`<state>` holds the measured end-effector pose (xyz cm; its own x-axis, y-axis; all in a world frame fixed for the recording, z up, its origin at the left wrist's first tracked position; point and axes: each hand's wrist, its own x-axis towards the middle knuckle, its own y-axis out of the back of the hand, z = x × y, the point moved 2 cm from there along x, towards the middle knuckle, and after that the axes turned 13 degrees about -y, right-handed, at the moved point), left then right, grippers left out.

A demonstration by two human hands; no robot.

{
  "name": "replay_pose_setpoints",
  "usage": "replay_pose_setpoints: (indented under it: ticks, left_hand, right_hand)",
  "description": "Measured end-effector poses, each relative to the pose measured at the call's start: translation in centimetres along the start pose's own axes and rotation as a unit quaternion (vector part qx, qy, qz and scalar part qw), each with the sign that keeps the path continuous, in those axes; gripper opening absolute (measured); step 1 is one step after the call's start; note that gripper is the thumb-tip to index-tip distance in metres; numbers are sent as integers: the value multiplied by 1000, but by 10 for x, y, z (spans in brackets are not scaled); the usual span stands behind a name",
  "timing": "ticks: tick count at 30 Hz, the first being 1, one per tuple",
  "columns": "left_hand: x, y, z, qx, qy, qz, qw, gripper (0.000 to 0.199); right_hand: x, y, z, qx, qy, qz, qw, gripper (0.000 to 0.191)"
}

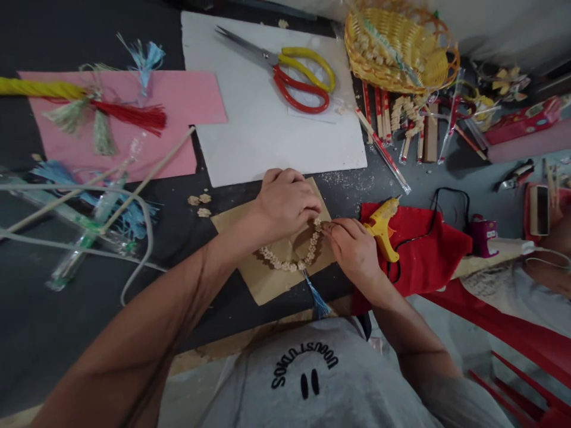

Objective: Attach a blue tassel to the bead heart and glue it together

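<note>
A ring of small pale flower-shaped pieces [288, 265] lies on brown cardboard [263, 285], with a blue tassel [318, 300] hanging from its near side. My left hand [285, 199] bends over the ring's far side, fingers curled and fingertips near a flower piece at the upper right; what they hold is hidden. At the ring's right edge, my right hand [354, 246] pinches with thumb and finger beside that same piece. Whatever sits in this pinch is too small to make out. A yellow glue gun [383, 228] rests on red cloth [428, 255] just right of my right hand.
Scissors [289, 68] lie on a white board [250, 137] beyond my hands. A yellow basket [401, 47] stands at the back right, near wrapped sticks [383, 151]. Pink sheets [187, 95], tassels and a looped cable [149, 238] are at left. Another person's arm [553, 255] shows at right.
</note>
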<state>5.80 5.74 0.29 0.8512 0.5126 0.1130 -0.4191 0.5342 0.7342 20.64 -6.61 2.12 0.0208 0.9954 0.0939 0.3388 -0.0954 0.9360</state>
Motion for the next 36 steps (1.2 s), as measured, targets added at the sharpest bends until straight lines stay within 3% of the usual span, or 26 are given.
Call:
replay_pose_setpoints:
  ticks: [14,20,28,32,36]
  left_hand:
    - [2,13,6,25,7,-48,999,18]
    - [1,11,0,23,-38,-35,998,21]
    - [-2,13,-3,27,-51,-13,998,33]
    - [-5,28,-4,43,-44,8,998,40]
    - [-13,39,2,101,-42,-6,994,37]
  right_hand:
    - [-1,1,2,-1,12,5,1000,18]
    - [0,1,1,7,29,24,999,17]
    - [0,-3,4,11,30,25,999,16]
    - [-5,9,1,40,23,30,998,18]
    - [-17,37,7,48,-3,76,996,20]
